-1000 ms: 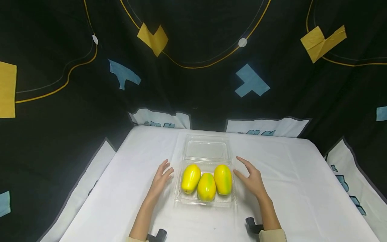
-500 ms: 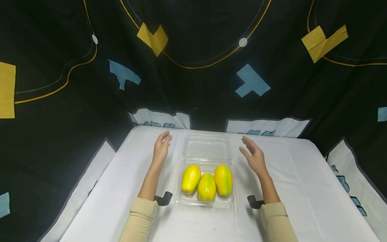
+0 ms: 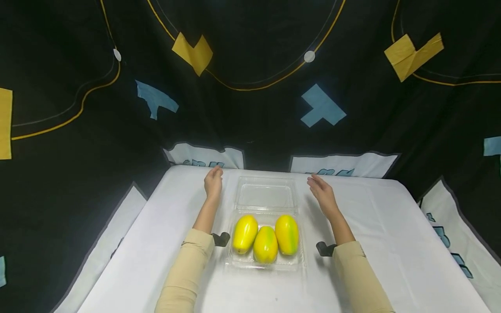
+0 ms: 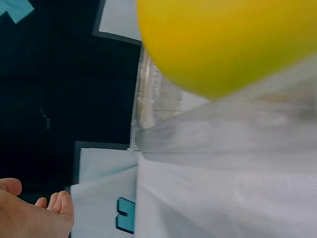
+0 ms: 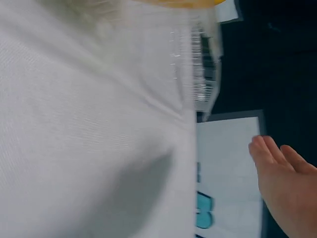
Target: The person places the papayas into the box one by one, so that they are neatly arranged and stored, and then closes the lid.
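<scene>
A clear plastic clamshell box (image 3: pixel 231 261) lies opened out on the white table, its lid (image 3: pixel 266 194) folded back toward the far edge. In its base sit three yellow-green fruits that look like mangoes or small papayas: left (image 3: pixel 245 234), middle (image 3: pixel 265 245) and right (image 3: pixel 287 234). My left hand (image 3: pixel 213 181) hovers to the left of the lid, fingers relaxed and holding nothing. On the lid's other side my right hand (image 3: pixel 323 194) is raised, fingers extended, also without anything in it. Neither hand touches the box. In the left wrist view one fruit (image 4: pixel 223 44) looms close.
A white cloth covers the table (image 3: pixel 372 226). Black curtains (image 3: pixel 250 121) with yellow and blue patches hang behind and at the sides. A dark wrist mount (image 3: pixel 221 239) sits at the left wrist, another mount (image 3: pixel 325 249) at the right.
Both hands have moved forward from beside the fruits to beside the lid, staying above the table. Box and fruits stay in place; the head view has shifted slightly.
</scene>
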